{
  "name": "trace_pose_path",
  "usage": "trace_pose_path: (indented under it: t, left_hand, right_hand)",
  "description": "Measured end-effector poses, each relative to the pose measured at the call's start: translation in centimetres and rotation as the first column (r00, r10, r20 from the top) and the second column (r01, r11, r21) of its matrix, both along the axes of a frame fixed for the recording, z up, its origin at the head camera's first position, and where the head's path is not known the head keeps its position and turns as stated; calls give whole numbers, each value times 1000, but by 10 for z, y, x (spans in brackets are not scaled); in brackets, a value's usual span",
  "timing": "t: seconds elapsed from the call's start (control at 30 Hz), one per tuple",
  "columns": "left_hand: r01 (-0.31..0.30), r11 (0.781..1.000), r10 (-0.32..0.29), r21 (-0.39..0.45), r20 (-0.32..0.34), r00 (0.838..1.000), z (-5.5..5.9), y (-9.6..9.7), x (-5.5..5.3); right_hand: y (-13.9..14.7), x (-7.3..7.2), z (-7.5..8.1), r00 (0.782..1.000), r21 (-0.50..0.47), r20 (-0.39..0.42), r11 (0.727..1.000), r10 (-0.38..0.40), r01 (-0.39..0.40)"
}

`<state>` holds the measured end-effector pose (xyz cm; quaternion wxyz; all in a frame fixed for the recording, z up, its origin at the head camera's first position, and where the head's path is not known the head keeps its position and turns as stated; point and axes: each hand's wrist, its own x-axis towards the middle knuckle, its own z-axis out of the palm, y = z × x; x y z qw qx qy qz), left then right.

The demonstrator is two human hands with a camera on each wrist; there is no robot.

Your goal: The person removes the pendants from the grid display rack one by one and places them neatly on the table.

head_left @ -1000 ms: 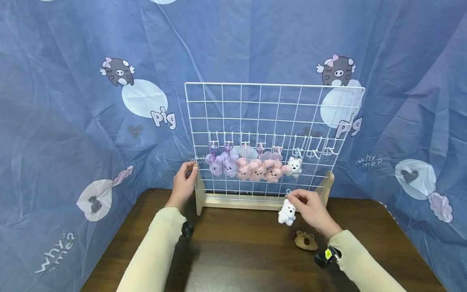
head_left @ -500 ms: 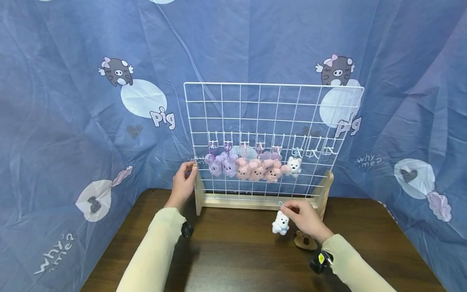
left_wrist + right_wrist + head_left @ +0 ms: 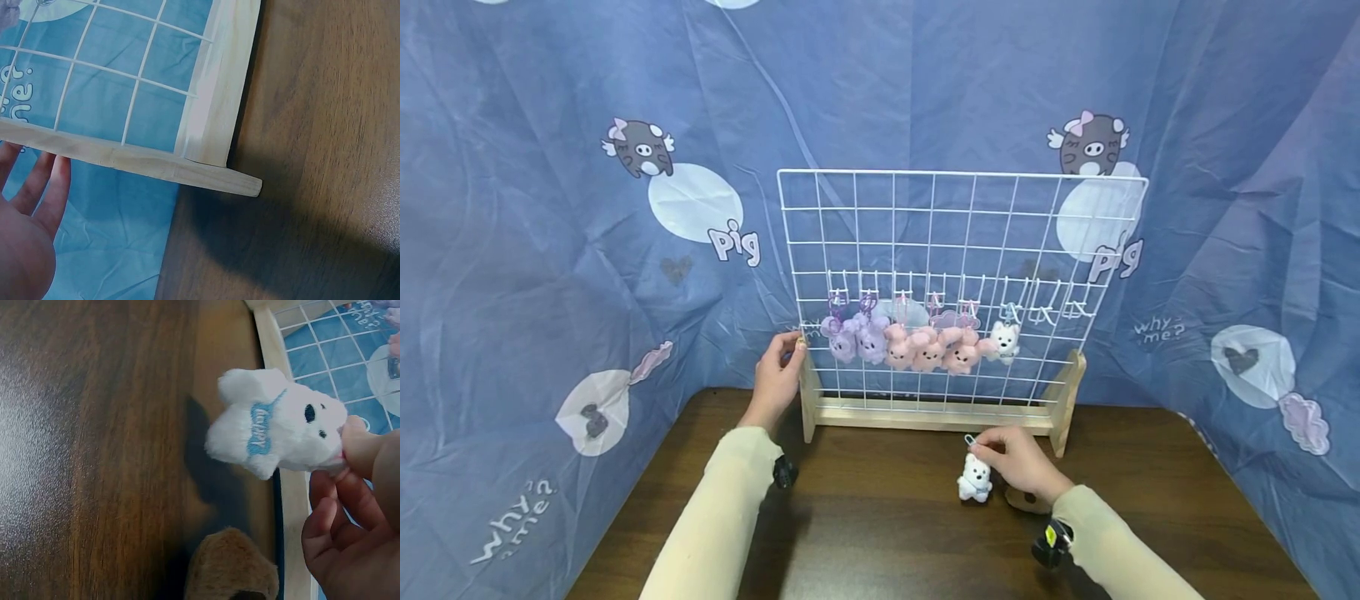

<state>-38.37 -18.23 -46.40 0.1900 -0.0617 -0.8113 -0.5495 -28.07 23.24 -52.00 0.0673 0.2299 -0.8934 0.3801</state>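
Note:
My right hand (image 3: 1018, 462) pinches a white plush bear keychain (image 3: 975, 480) near its head, low over the table in front of the rack. The light clasp (image 3: 971, 439) sticks up above my fingertips. In the right wrist view, the bear (image 3: 275, 425) wears a blue lettered scarf. A brown plush (image 3: 1022, 502) lies on the table, partly hidden behind my right hand. My left hand (image 3: 777, 375) grips the left wooden post (image 3: 112, 155) of the white wire grid rack (image 3: 951, 173). On the rack's hooks hang purple plushes (image 3: 871, 339), pink plushes (image 3: 928, 350) and another white bear (image 3: 1004, 342).
Bare hooks (image 3: 1075, 310) project at the rack's right end. The rack stands on a wooden base (image 3: 925, 414) toward the back of the brown table (image 3: 880, 542). Blue printed cloth (image 3: 880, 100) hangs behind and at both sides.
My right hand has moved down and slightly left with the white bear keychain, away from the rack. It now covers more of the brown plush. My left hand stays on the post.

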Motion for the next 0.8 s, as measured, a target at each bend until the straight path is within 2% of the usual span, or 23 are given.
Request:
trace_pose_path:
  t: [0.23,0.6,0.8]
  left_hand:
    - [9,1000,-9,6,-6,1000,0,0,0]
    - [12,1000,-12,8,-4,1000,1,0,0]
    - [19,1000,-19,15,-9,1000,-1,-1,-2]
  right_hand:
    - [-1,-7,-7,999,49,-4,998,47,-47]
    - [-10,-9,-10,999,139,-10,989,43,-41]
    - [-13,-11,-13,999,146,-1,989,41,-40]
